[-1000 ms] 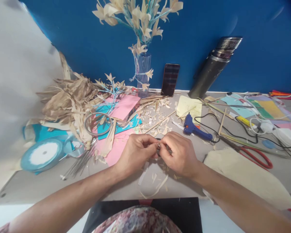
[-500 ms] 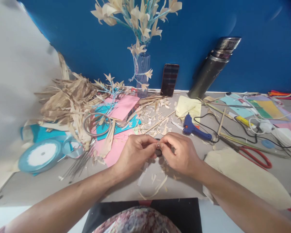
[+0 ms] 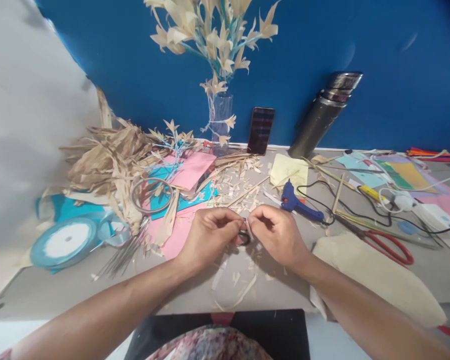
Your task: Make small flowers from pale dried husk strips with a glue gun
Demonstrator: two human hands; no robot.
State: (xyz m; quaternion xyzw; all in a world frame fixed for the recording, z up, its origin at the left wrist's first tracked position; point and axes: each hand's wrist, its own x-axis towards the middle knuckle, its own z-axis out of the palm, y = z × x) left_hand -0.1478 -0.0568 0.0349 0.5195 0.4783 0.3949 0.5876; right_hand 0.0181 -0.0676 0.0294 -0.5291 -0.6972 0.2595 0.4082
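Note:
My left hand (image 3: 209, 235) and my right hand (image 3: 277, 232) meet over the middle of the grey table (image 3: 195, 295), fingertips pinched together. Between them is a small pale strip of dried leaf (image 3: 247, 227) held by both hands, with a dark ring-shaped thing (image 3: 243, 239) just below the fingers. Which hand holds the dark thing I cannot tell. Pale leaf scraps (image 3: 240, 295) lie on the table under my hands.
A heap of dried husks (image 3: 105, 160) and pink and blue paper (image 3: 191, 167) lie left. A blue ribbon spool (image 3: 65, 240) sits far left. A vase of leaf flowers (image 3: 219, 120), phone (image 3: 260, 131) and flask (image 3: 322, 115) stand behind. A blue glue gun (image 3: 296, 202), red-handled scissors (image 3: 390, 245) and cream husk (image 3: 375, 275) lie right.
My hands have stayed pinched together, and the dark ring now shows below the fingers. The view has tilted slightly, so the table things sit a little lower and left.

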